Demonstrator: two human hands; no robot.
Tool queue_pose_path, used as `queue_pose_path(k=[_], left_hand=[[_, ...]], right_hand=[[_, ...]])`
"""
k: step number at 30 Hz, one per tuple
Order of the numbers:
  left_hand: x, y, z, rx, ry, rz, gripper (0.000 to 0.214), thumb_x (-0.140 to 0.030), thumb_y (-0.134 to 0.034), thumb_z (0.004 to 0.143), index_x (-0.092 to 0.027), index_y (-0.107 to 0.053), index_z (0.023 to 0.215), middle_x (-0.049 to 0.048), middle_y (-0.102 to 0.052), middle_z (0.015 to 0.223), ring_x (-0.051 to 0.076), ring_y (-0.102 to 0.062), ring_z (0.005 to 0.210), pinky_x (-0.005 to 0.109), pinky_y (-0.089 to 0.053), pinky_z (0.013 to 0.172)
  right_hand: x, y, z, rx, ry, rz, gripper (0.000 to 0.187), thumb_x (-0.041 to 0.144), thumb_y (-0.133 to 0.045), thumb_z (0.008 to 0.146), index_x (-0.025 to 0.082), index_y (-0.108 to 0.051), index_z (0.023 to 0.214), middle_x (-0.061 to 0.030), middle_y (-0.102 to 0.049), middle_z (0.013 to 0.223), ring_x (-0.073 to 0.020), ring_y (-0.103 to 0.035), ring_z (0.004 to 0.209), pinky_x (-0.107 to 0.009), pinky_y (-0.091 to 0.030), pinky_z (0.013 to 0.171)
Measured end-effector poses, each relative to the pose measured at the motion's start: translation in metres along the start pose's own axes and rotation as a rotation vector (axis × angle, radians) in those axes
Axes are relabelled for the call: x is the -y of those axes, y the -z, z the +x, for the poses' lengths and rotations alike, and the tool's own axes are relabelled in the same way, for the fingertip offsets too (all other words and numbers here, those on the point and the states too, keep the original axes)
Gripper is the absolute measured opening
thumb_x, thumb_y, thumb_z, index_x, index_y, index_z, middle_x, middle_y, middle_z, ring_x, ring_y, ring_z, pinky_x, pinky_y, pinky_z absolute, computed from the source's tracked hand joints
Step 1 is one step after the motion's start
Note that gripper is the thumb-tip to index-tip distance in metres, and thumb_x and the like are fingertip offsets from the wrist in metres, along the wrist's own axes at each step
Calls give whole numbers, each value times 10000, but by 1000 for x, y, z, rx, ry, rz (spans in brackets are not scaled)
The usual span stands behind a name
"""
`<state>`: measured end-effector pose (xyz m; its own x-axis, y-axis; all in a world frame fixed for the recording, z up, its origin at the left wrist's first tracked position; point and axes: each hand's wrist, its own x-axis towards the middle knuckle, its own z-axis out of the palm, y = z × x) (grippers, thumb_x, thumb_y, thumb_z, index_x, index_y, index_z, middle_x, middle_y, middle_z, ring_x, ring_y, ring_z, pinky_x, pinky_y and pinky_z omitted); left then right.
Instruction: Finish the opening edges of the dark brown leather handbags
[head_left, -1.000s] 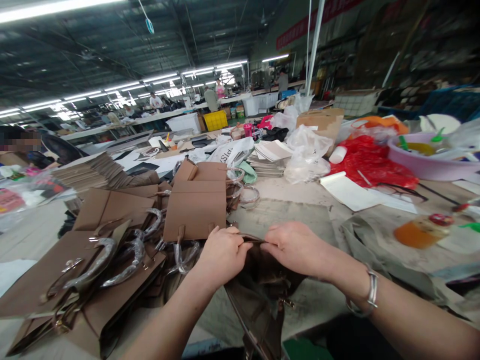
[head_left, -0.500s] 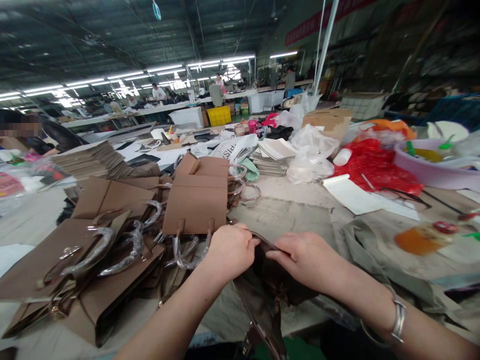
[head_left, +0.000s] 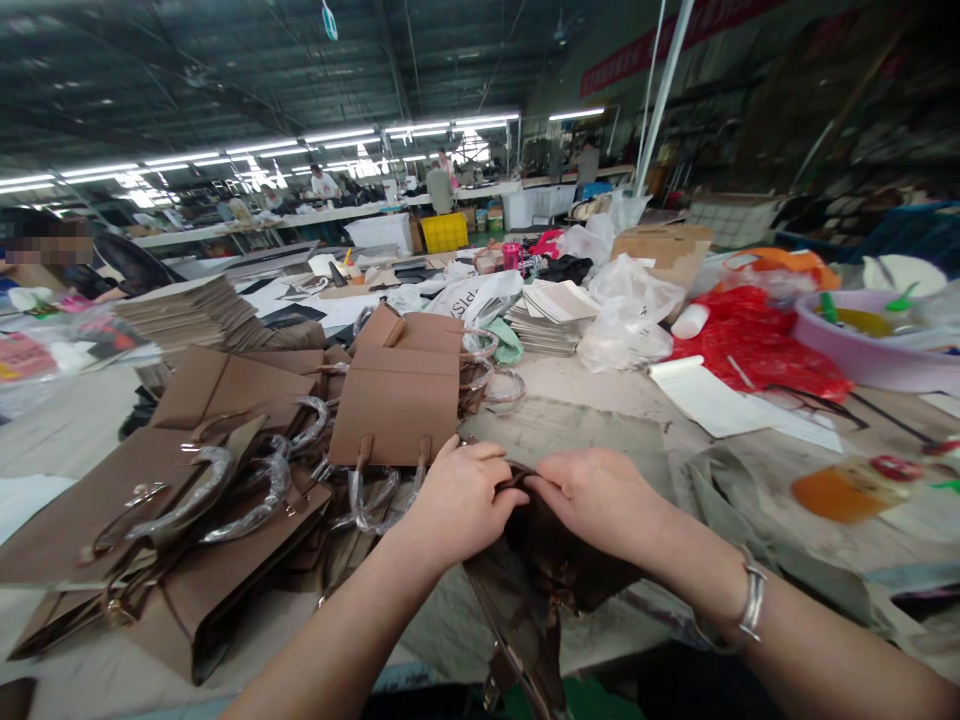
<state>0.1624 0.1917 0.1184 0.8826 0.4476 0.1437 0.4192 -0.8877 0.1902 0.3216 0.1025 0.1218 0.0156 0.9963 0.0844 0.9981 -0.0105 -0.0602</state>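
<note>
A dark brown handbag [head_left: 555, 560] lies at the table's near edge, its mouth spread and its lower part hanging toward me. My left hand [head_left: 469, 500] pinches the bag's upper rim between thumb and fingers. Close beside it, my right hand [head_left: 592, 495] grips the same rim, with the fingertips partly hidden behind the edge. Metal fittings show inside the fold below my hands. To the left sits a heap of brown handbags [head_left: 397, 405], their handles [head_left: 251, 500] wrapped in clear plastic.
A stack of brown panels [head_left: 195, 315] stands behind the heap. Rightward lie a white notepad [head_left: 697, 395], glasses [head_left: 817, 408], a bottle of orange liquid [head_left: 847, 490], red plastic [head_left: 750, 335] and a lilac basin [head_left: 862, 350]. A person [head_left: 112, 260] is at the far left.
My right hand has slid left along the bag's rim, so both hands are now nearly touching. My left hand still grips the rim. The view has shifted slightly.
</note>
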Motion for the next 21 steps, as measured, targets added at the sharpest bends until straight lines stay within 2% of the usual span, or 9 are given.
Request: queue_pose_path(k=[3, 5, 8, 12, 16, 18, 19, 21], left_hand=[[1, 6, -13, -40, -16, -8, 226, -342, -673, 766, -231, -636, 959, 84, -489, 1367, 279, -503, 1184, 521, -318, 1049], [3, 9, -20, -30, 5, -27, 311, -220, -681, 741, -240, -578, 1034, 76, -425, 1422, 276, -448, 1247, 496, -331, 1052], [7, 10, -26, 9, 68, -120, 344, -78, -601, 744, -235, -516, 1038, 52, -544, 1297, 215, -543, 1139, 378, -423, 974], [8, 9, -21, 71, 170, -225, 376, -163, -629, 764, -257, -487, 1099, -6, -668, 1037, 206, -638, 929, 316, -484, 791], [4, 7, -13, 92, 136, -233, 270, -211, -640, 774, -272, -575, 1028, -35, -688, 1005, 203, -643, 919, 304, -460, 813], [3, 5, -11, 86, 138, -251, 247, -184, -622, 782, -272, -596, 1012, -41, -692, 998, 185, -642, 922, 285, -448, 833], [3, 5, -10, 85, 140, -261, 248, -172, -616, 782, -273, -599, 1007, -45, -693, 990, 178, -642, 918, 276, -444, 831], [3, 4, -10, 83, 146, -279, 235, -164, -612, 780, -276, -593, 986, -54, -692, 957, 167, -641, 894, 261, -438, 802]], right_hand=[[1, 2, -1, 2, -21, -1, 308, 329, -453, 920, 212, -654, 718, -17, -685, 694, -186, -636, 627, -271, -342, 515], [3, 4, -6, 6, -33, 16, 309, 318, -449, 920, 208, -655, 718, -21, -687, 695, -185, -640, 639, -269, -349, 525], [7, 5, -18, 23, -74, 56, 312, 308, -442, 922, 208, -651, 713, -23, -687, 690, -178, -642, 640, -269, -350, 533], [8, 3, -34, 42, -143, 103, 336, 357, -418, 939, 219, -641, 728, -19, -691, 709, -182, -644, 639, -274, -348, 542], [1, 3, -41, 42, -131, 158, 280, 494, -485, 897, 255, -632, 907, -1, -694, 747, -197, -645, 657, -276, -351, 542], [-2, 4, -39, 28, -114, 196, 382, 592, -553, 820, 268, -603, 1017, 8, -692, 768, -197, -636, 654, -273, -357, 540], [-3, 5, -38, 22, -105, 215, 431, 623, -576, 787, 271, -596, 1035, 13, -689, 772, -194, -631, 652, -271, -361, 541], [-4, 6, -32, 21, -74, 248, 400, 605, -596, 783, 273, -607, 1007, 18, -689, 800, -183, -629, 677, -266, -379, 564]])
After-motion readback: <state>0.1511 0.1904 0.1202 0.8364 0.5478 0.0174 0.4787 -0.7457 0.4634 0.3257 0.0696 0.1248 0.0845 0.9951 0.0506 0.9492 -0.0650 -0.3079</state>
